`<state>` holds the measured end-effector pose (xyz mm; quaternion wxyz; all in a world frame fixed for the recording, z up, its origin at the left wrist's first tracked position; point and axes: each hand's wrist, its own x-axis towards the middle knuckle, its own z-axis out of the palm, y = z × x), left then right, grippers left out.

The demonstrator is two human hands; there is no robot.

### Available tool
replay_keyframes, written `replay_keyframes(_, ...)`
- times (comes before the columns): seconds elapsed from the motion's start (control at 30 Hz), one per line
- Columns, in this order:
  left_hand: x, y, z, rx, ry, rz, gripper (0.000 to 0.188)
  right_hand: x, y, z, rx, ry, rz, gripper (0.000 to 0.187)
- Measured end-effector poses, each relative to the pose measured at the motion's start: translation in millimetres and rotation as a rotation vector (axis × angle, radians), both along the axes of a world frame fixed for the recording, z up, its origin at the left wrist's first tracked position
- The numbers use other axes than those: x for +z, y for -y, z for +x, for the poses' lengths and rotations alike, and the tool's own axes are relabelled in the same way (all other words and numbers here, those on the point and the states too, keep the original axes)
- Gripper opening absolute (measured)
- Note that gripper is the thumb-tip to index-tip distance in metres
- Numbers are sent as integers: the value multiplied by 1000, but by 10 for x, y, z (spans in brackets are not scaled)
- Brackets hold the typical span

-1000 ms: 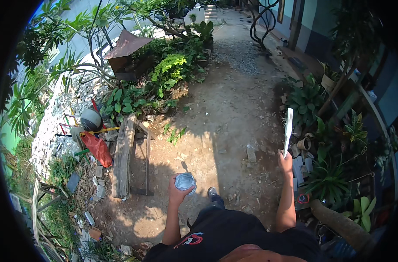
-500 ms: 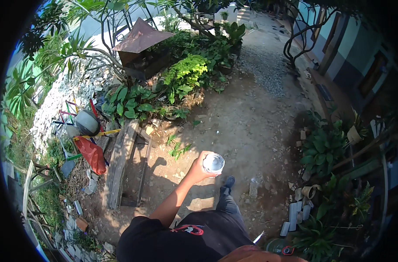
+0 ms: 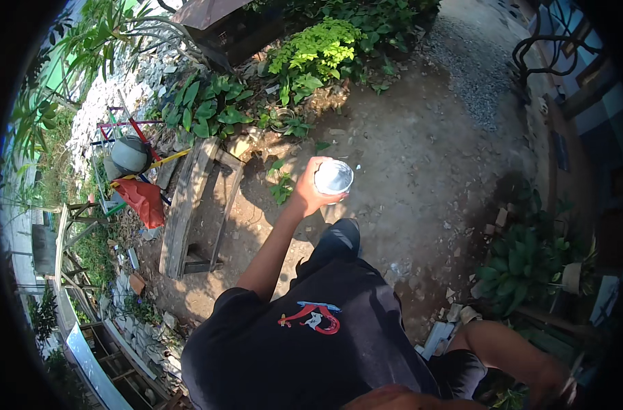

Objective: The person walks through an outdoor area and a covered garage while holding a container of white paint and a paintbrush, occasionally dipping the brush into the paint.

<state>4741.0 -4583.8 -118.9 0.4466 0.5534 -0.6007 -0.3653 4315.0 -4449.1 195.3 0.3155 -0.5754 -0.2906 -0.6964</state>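
Observation:
My left arm reaches forward, and my left hand (image 3: 310, 186) is closed around a round white cup (image 3: 334, 178). The cup's pale, silvery top faces up toward me; whether that is a lid or what lies inside, I cannot tell. My fingers wrap its side, with fingertips showing at its near edge. Out at the lower right, my bent right arm ends in my right hand (image 3: 563, 384), which is dim and smeared, its fingers unclear. It is away from the cup, near potted plants.
To the left stands a weathered wooden bench (image 3: 188, 205). Beside it are a red bag (image 3: 141, 201) and a grey helmet (image 3: 130, 154) among coloured bars. Leafy plants (image 3: 212, 106) border the dirt ground (image 3: 407, 164) ahead. A large potted plant (image 3: 520, 263) and white blocks (image 3: 436, 338) lie right.
The view has shifted down and turned, with the bench and plants higher in it. My right arm has come into sight at the lower right. My left hand still holds the cup.

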Motion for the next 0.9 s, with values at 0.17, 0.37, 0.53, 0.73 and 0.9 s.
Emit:
replay_keyframes(0.17,-139,1064,-463,31,70,-18,81,65,936,96,-400,-294,-128,25)
replay_keyframes(0.37,-461,2649,-1096,-144,-199,87,81,-68,2186,-238,-618,-347,-132,25)
replay_keyframes(0.53,-276,4183,-1820,-298,10,53,82,-53,3045,-734,-776,-366,-110,26)
replay_keyframes(0.73,-11,5722,-2944,-449,14,-112,78,-47,3955,-1370,-935,-379,-96,27)
replay_keyframes(0.9,-142,6682,-3958,-485,-1,-108,82,-59,4774,-2098,-1036,-397,-98,28)
